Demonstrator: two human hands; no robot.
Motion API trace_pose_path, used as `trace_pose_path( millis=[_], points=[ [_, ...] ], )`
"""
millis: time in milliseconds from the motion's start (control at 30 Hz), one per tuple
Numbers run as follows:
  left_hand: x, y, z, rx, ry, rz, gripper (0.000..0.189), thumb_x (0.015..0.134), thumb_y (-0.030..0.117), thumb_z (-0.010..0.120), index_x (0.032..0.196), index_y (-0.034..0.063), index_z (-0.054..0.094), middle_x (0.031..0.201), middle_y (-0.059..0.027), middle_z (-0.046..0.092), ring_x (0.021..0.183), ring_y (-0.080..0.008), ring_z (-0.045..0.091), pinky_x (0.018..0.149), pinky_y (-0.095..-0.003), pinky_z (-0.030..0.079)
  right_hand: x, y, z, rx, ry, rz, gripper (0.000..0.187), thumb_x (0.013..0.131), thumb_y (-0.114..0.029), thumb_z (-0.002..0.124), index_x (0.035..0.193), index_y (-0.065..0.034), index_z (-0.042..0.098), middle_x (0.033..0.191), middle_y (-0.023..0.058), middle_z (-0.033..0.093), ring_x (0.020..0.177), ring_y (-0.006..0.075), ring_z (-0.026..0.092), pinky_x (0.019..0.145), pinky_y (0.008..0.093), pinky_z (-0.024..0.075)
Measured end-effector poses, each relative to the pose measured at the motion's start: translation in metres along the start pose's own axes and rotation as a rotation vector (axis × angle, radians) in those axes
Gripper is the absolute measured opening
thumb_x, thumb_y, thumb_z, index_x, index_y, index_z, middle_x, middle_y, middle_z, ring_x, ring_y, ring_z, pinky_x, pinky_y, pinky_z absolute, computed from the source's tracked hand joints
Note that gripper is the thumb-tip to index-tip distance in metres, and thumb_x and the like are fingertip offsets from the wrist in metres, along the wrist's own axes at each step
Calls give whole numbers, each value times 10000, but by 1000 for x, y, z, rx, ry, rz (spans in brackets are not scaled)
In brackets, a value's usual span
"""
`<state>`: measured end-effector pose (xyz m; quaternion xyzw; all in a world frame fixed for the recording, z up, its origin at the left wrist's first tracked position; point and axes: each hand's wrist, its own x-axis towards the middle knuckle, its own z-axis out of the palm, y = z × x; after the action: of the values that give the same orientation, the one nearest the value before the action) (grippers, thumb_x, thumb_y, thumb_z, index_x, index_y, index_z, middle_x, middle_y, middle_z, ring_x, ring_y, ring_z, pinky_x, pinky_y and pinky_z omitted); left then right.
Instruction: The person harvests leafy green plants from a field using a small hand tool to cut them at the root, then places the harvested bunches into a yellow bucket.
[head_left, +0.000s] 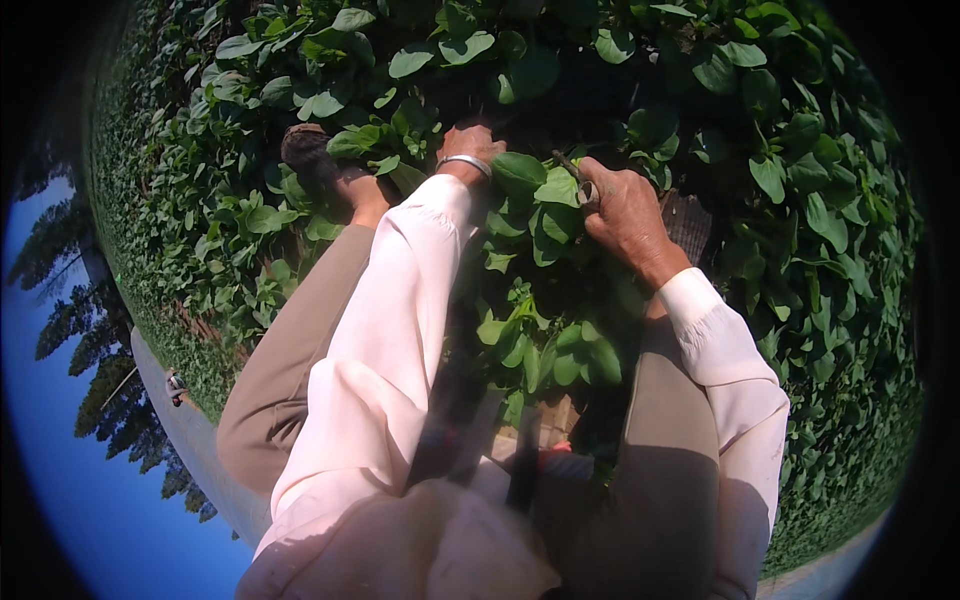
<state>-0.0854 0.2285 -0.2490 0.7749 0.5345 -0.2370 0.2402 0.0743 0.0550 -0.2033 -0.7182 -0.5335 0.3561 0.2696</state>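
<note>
My left hand (471, 142), with a silver bangle (466, 160) at the wrist, reaches down among broad-leaved green plants (519, 172). Its fingertips are lost in shadow and leaves, so its grip does not show. To the right, my right hand (624, 214) is closed around a small hand tool (589, 195). The tool's round, tube-like end shows by the thumb, and a thin dark part (564, 162) points up and left; the rest is covered by the hand. Between my legs, below both hands, is a cluster of green leaves (547, 349).
Dense leafy crop (810, 195) surrounds me. My left shoe (306, 146) and right shoe (688, 223) rest among the plants. Pale and red items (555, 450) lie in shade between my legs. Far left are a person (175, 386), a pale path (161, 379) and trees (112, 382).
</note>
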Motion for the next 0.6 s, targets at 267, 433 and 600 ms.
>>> trace_pose_path(
  millis=[267,433,600],
  points=[
    [-6,-24,7,-388,113,67,331,717,191,581,1016,80,671,970,-227,639,930,-412,604,796,-451,495,3,-5,-26,199,-118,124,170,663,34,531,832,12,523,675,225,552,654,436,519,619,438,428],
    [-19,-40,19,-95,265,55,357,743,202,584,1075,73,611,1025,-220,622,941,-430,591,803,-462,492,-15,-11,-31,46,-204,-5,227,668,34,567,889,-13,539,685,209,581,667,418,565,625,457,452],
    [-29,-10,5,158,169,178,329,718,200,666,988,25,597,1006,-245,598,878,-424,609,728,-488,505,-22,-9,-4,-73,-131,-30,284,652,3,620,914,-33,516,696,160,618,655,375,612,586,456,486]
  ],
)
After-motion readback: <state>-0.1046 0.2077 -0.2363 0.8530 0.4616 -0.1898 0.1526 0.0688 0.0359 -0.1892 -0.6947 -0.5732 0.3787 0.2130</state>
